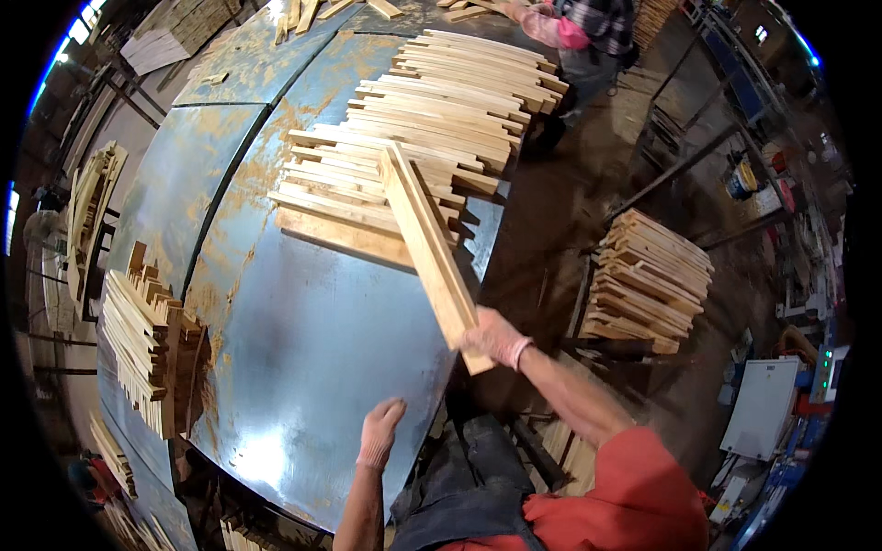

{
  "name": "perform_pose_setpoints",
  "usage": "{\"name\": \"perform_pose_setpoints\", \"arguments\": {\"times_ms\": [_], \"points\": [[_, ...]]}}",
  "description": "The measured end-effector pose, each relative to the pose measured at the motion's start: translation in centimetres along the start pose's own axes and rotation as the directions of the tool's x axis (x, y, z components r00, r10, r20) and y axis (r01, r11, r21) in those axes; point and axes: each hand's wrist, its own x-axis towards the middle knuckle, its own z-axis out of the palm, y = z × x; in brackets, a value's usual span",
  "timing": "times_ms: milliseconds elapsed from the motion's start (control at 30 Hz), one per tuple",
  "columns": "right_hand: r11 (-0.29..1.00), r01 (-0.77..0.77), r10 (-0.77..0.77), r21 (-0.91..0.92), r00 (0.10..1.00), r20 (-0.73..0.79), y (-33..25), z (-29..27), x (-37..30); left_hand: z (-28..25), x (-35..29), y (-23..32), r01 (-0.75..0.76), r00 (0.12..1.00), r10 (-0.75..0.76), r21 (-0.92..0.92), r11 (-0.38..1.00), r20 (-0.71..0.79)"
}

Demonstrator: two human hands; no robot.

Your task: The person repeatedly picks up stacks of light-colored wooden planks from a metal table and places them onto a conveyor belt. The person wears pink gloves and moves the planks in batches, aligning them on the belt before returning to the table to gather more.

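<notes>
My right hand (496, 338), in a pale pinkish glove, is closed round the near end of a long wooden board (427, 253). A lengthwise edge or groove runs along the board, and I cannot tell whether it is one piece or two laid together. Its far end reaches over a row of wooden strips (432, 115) lying side by side on the blue-grey metal table (312, 340). My left hand (379, 433), gloved the same way, is curled into a fist above the table's near part, with nothing showing in it.
A stack of strips (138, 340) stands on the table's left side. Another stack (648, 285) sits to the right of the table, beyond its edge. At the far end is another person's pink-sleeved arm (551, 28). Sawdust (248, 216) covers parts of the table. A grey box (761, 409) is far right.
</notes>
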Motion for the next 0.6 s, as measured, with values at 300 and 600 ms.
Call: {"name": "perform_pose_setpoints", "arguments": {"times_ms": [300,600], "points": [[0.973,0.064,-0.059,-0.22,0.998,0.026,10.1,12.3,-25.0,4.7,-1.5,2.3,0.128,0.971,0.027,-0.608,0.783,0.239],[0.754,-0.138,0.121,-0.643,0.99,-0.07,17.7,20.1,-42.4,2.3,-14.4,-10.6,0.384,0.886,-0.15,-0.513,0.768,0.439]]}}
